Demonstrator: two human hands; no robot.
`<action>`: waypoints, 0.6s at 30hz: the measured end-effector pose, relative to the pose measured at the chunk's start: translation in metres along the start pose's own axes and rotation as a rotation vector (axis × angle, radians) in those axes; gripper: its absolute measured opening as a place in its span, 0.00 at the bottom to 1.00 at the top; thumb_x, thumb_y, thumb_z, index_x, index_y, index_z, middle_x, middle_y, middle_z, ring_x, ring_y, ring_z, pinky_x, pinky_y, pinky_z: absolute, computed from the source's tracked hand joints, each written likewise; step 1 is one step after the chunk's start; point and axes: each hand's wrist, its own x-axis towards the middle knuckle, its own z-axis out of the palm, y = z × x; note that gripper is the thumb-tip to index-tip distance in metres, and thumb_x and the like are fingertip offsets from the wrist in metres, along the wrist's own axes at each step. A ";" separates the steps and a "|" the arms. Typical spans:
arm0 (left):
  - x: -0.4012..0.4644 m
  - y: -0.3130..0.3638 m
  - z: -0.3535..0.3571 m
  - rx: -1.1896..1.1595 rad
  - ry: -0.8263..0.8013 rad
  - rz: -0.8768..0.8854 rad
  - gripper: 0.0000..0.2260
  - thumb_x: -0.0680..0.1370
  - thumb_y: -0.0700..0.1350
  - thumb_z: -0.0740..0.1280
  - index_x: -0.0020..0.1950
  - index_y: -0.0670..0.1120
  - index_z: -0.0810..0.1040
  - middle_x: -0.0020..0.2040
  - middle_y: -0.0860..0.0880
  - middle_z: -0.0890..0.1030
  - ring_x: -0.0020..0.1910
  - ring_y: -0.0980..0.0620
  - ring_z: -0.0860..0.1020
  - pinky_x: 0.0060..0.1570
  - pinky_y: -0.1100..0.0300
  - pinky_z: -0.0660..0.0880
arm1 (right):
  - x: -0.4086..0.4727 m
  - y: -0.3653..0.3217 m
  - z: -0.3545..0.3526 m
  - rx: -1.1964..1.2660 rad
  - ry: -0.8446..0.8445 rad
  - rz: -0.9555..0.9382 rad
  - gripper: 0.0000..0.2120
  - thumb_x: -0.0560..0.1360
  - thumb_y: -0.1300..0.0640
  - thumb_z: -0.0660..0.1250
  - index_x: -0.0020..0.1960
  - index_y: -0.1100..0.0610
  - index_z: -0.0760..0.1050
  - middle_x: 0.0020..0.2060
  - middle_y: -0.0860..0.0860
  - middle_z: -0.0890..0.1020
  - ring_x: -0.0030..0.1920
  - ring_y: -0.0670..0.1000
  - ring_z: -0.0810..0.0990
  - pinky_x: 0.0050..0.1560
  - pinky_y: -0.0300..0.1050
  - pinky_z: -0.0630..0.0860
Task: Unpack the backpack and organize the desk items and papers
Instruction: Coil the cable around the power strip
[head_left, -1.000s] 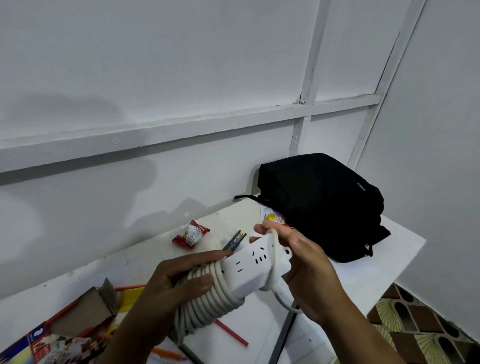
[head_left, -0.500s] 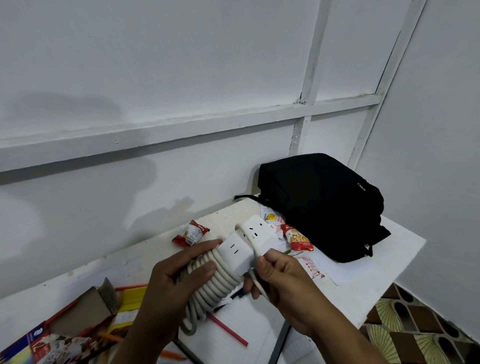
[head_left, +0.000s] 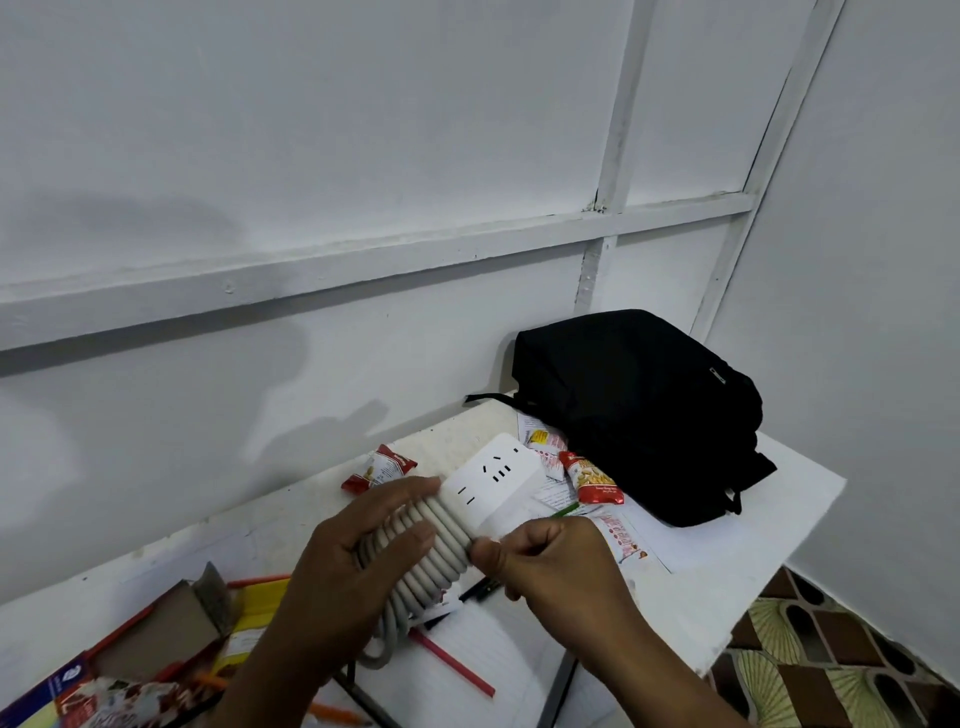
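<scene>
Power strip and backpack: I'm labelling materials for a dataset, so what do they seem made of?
Power strip: looks like hard white plastic, smooth with a slight sheen; its wound cord seems matte, rubbery plastic, bending in tight coils. Backpack: apparently black woven fabric, dull, slumped in soft folds.

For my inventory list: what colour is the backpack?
Black; the backpack shows clearly in the head view.

Backpack (head_left: 639, 410) sits at the desk's (head_left: 737, 587) far right corner against the wall. Papers (head_left: 670, 540) and snack packets (head_left: 592, 478) lie before it. Cardboard box (head_left: 161, 629) occupies the near left edge.
</scene>
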 end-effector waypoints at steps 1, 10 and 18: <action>-0.001 -0.001 0.002 0.016 0.031 0.004 0.15 0.71 0.51 0.67 0.57 0.60 0.82 0.56 0.62 0.82 0.57 0.65 0.78 0.44 0.75 0.75 | 0.002 0.002 0.000 -0.108 0.024 -0.005 0.31 0.56 0.28 0.70 0.35 0.57 0.82 0.28 0.52 0.82 0.25 0.45 0.75 0.32 0.44 0.73; -0.001 -0.012 0.002 0.082 0.300 0.010 0.13 0.76 0.43 0.72 0.57 0.56 0.82 0.55 0.56 0.82 0.50 0.57 0.82 0.39 0.62 0.82 | 0.010 0.029 -0.022 -0.468 -0.170 -0.202 0.12 0.77 0.52 0.67 0.37 0.41 0.75 0.33 0.42 0.79 0.35 0.41 0.77 0.36 0.36 0.73; 0.001 -0.015 -0.005 0.260 0.231 0.034 0.14 0.74 0.40 0.74 0.58 0.51 0.83 0.55 0.59 0.81 0.54 0.70 0.77 0.44 0.78 0.73 | 0.015 0.027 -0.036 -0.612 -0.026 -0.538 0.14 0.75 0.64 0.60 0.47 0.48 0.80 0.38 0.42 0.78 0.42 0.43 0.75 0.42 0.42 0.73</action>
